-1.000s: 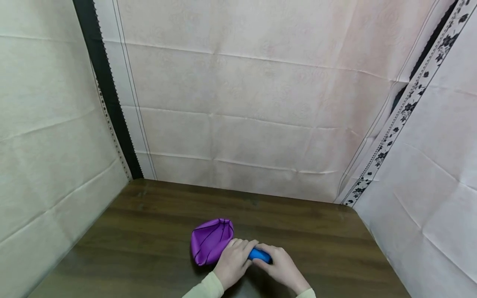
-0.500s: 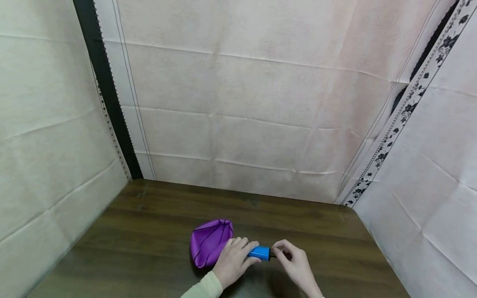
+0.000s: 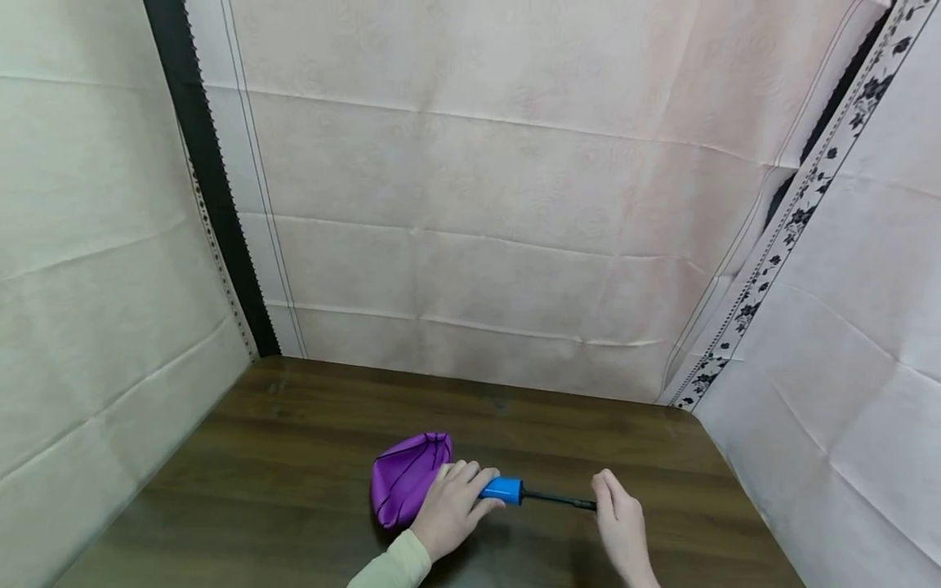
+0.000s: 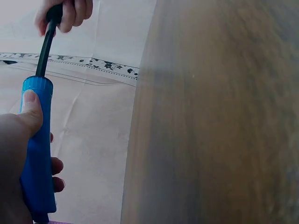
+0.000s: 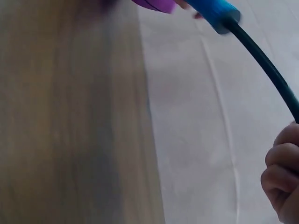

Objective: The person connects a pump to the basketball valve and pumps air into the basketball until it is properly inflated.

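A blue hand pump (image 3: pixel 503 490) lies across my left hand (image 3: pixel 453 508), whose fingers wrap around its barrel with the thumb along it in the left wrist view. From its right end a black rod (image 3: pixel 555 497) extends far out. My right hand (image 3: pixel 621 523) grips the rod's black end (image 4: pixel 54 13), fingers curled. At the pump's other end sits a purple, sagging ball (image 3: pixel 412 480) with dark seam lines, partly dented and limp. In the left wrist view a narrow blue tip (image 4: pixel 41 217) points toward the purple ball; whether it is inserted there is hidden.
Beneath the hands is a dark brown wooden table (image 3: pixel 309 457). Pale cloth walls (image 3: pixel 470 204) stand behind it and on both sides, the right one (image 3: pixel 845 367) carrying a floral border.
My right hand moves off to the right from the pump's barrel, drawing the black rod out. My left hand shifts slightly left with the pump, and the purple ball shifts slightly left too.
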`<state>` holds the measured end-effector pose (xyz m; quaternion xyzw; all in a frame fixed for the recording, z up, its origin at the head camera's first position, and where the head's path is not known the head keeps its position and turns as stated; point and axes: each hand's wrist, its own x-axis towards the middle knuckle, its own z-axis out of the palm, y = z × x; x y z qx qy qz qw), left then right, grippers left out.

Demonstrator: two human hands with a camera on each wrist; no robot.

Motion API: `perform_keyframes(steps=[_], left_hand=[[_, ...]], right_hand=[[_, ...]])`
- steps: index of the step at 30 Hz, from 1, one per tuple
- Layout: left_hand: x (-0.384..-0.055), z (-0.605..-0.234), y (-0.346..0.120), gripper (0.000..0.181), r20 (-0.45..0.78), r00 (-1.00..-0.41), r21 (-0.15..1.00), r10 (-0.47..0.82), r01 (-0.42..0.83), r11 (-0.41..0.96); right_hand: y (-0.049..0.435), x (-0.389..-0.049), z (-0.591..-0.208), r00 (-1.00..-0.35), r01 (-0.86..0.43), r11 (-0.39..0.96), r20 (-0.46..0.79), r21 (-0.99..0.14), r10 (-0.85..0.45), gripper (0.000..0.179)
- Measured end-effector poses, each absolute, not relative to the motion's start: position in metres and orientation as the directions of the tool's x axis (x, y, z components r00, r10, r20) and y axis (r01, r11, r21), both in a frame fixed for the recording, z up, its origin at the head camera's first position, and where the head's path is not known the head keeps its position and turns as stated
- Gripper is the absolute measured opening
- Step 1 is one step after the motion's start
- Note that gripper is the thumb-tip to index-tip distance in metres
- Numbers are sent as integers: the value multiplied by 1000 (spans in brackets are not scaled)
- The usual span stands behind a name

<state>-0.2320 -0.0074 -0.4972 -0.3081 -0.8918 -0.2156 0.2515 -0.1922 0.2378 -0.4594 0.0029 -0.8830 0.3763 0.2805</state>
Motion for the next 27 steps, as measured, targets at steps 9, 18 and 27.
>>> perform_keyframes(steps=[9,18,27], left_hand=[[-230,-503,-2,38,621,-652,162,434,649,743],[-233,-501,-6,38,639,-653,207,405,654,727],[-238,-496,-17,40,561,-717,294,413,640,710]], right_hand=[[184,-202,-471,-883,-126,853,449,-507,136,23],[176,-205,-471,-983,-121,412,167,-903,76,23],[221,-192,-460,-952,-290,-74,296,-954,-79,10]])
